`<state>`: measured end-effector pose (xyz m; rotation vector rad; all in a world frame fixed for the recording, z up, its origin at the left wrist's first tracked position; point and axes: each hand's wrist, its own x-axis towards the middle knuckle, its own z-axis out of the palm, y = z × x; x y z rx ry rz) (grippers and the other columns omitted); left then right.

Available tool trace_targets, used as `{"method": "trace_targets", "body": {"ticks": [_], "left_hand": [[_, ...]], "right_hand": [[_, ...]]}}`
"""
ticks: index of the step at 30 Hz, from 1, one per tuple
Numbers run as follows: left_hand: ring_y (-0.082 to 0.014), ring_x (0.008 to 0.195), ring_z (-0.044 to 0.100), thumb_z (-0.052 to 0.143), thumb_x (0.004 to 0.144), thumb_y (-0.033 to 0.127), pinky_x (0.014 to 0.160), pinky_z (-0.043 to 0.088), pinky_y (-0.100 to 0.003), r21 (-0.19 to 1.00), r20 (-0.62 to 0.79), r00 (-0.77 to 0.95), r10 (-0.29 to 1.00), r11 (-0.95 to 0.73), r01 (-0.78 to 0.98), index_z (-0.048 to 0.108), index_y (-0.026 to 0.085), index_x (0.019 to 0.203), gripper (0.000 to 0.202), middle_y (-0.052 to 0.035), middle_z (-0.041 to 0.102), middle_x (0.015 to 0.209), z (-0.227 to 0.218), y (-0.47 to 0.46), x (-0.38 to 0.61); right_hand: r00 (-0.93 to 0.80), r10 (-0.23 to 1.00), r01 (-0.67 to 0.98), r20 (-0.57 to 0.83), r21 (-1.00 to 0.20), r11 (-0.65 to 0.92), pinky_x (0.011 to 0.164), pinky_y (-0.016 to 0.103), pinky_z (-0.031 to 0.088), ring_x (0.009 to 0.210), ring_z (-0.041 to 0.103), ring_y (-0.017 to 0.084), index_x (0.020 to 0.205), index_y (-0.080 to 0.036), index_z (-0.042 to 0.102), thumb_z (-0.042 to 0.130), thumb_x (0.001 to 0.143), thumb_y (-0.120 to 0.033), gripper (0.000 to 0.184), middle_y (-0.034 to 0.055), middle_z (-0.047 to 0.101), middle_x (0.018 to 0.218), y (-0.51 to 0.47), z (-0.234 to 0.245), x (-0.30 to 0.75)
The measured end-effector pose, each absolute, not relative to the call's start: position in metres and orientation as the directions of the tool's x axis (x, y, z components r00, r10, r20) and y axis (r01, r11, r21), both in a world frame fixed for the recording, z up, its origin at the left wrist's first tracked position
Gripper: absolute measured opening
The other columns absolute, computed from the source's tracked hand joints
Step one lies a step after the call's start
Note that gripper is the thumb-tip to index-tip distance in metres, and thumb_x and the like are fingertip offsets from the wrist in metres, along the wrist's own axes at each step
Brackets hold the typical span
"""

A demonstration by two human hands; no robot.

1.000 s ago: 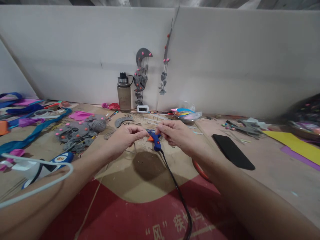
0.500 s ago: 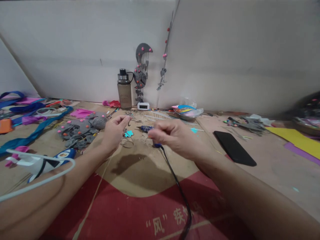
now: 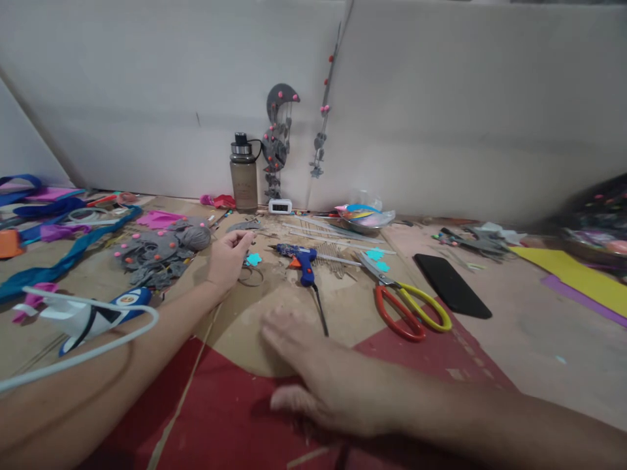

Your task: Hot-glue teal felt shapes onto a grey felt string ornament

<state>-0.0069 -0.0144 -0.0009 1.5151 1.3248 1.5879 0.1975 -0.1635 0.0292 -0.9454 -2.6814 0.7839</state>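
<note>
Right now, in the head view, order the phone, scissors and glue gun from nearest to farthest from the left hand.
1. Glue gun, right of the left hand.
2. Scissors, farther right, past the glue gun.
3. Phone, rightmost of the three.

Right of the hot glue gun point(image 3: 304, 261), between its black cord point(image 3: 320, 310) and the scissors point(image 3: 386, 280), a hand could pass. In front, the right hand point(image 3: 318, 369) blocks; at left, the left hand point(image 3: 226, 258).

The blurred right hand point(image 3: 326, 378) hides part of the black cord point(image 3: 320, 310).
</note>
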Motion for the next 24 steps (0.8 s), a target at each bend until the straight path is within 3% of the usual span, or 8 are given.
{"method": "trace_targets", "body": {"ticks": [3, 7, 10, 15, 18, 21, 23, 24], "left_hand": [[-0.0062, 0.045, 0.03, 0.062, 0.074, 0.043, 0.042, 0.023, -0.02, 0.912, 0.392, -0.198, 0.898, -0.351, 0.212, 0.067, 0.015, 0.079, 0.029, 0.0054, 0.041, 0.053, -0.002, -0.013, -0.007], [-0.0062, 0.043, 0.031, 0.063, 0.073, 0.042, 0.041, 0.024, -0.02, 0.921, 0.381, -0.224, 0.897, -0.345, 0.184, 0.067, 0.014, 0.077, 0.028, 0.0055, 0.041, 0.051, -0.003, -0.01, -0.006], [-0.006, 0.042, 0.031, 0.064, 0.073, 0.042, 0.04, 0.024, -0.02, 0.922, 0.378, -0.235, 0.895, -0.343, 0.178, 0.067, 0.014, 0.077, 0.028, 0.0056, 0.041, 0.05, -0.003, -0.009, -0.006], [-0.006, 0.042, 0.031, 0.064, 0.071, 0.042, 0.04, 0.024, -0.02, 0.929, 0.363, -0.238, 0.901, -0.332, 0.162, 0.066, 0.014, 0.076, 0.028, 0.0058, 0.041, 0.05, -0.003, -0.01, -0.006], [-0.0061, 0.042, 0.031, 0.064, 0.071, 0.042, 0.04, 0.023, -0.02, 0.93, 0.363, -0.237, 0.901, -0.335, 0.154, 0.066, 0.015, 0.076, 0.029, 0.0058, 0.041, 0.05, -0.002, -0.01, -0.006], [-0.006, 0.042, 0.031, 0.064, 0.071, 0.042, 0.04, 0.023, -0.02, 0.935, 0.354, -0.243, 0.903, -0.33, 0.133, 0.065, 0.015, 0.076, 0.028, 0.006, 0.04, 0.05, -0.003, -0.009, -0.007], [-0.0061, 0.042, 0.031, 0.064, 0.071, 0.042, 0.04, 0.023, -0.02, 0.935, 0.352, -0.248, 0.903, -0.328, 0.135, 0.065, 0.015, 0.076, 0.028, 0.0061, 0.04, 0.05, -0.004, -0.008, -0.008], [-0.0062, 0.042, 0.031, 0.063, 0.071, 0.042, 0.04, 0.023, -0.021, 0.934, 0.355, -0.246, 0.902, -0.329, 0.143, 0.066, 0.015, 0.076, 0.028, 0.0061, 0.04, 0.05, -0.005, -0.007, -0.008]], "right_hand": [[-0.893, 0.441, 0.272, 0.086, -0.678, 0.683, 0.113, 0.028, 0.027, 0.137, 0.03, 0.016, 0.144, -0.02, 0.031, 0.04, 0.092, -0.049, 0.061, 0.0063, 0.035, 0.148, -0.162, 0.045, 0.193], [-0.668, 0.743, 0.613, 0.021, -0.552, 0.566, 0.116, 0.045, 0.017, 0.142, 0.013, 0.028, 0.145, -0.005, 0.023, 0.039, 0.09, -0.052, 0.074, 0.0184, 0.016, 0.153, -0.138, 0.03, 0.184], [-0.665, 0.746, 0.644, 0.041, -0.474, 0.601, 0.115, 0.05, 0.012, 0.141, 0.009, 0.036, 0.141, -0.002, 0.031, 0.049, 0.081, -0.062, 0.087, 0.0233, 0.018, 0.151, -0.147, 0.017, 0.169], [-0.975, -0.019, -0.128, 0.22, -0.497, 0.858, 0.112, 0.02, 0.023, 0.132, 0.037, 0.008, 0.125, -0.019, 0.051, 0.042, 0.094, -0.028, 0.034, 0.0001, 0.048, 0.14, -0.176, 0.037, 0.142], [-0.93, 0.205, 0.022, 0.306, -0.509, 0.86, 0.105, 0.017, 0.034, 0.126, 0.046, 0.009, 0.125, -0.015, 0.05, 0.041, 0.094, -0.033, 0.037, 0.0046, 0.055, 0.132, -0.156, 0.039, 0.135], [-0.768, 0.569, 0.426, 0.294, -0.429, 0.797, 0.107, 0.039, 0.036, 0.128, 0.043, 0.028, 0.125, -0.006, 0.051, 0.054, 0.086, -0.041, 0.052, 0.0189, 0.049, 0.136, -0.139, 0.024, 0.128], [-0.791, 0.516, 0.38, 0.33, -0.396, 0.836, 0.105, 0.047, 0.036, 0.13, 0.039, 0.033, 0.121, -0.009, 0.055, 0.06, 0.077, -0.052, 0.062, 0.0188, 0.05, 0.134, -0.148, 0.014, 0.12], [-0.882, 0.328, 0.169, 0.338, -0.423, 0.89, 0.101, 0.037, 0.042, 0.126, 0.045, 0.026, 0.113, -0.018, 0.062, 0.064, 0.075, -0.05, 0.051, 0.0103, 0.058, 0.127, -0.157, 0.013, 0.116]]}}
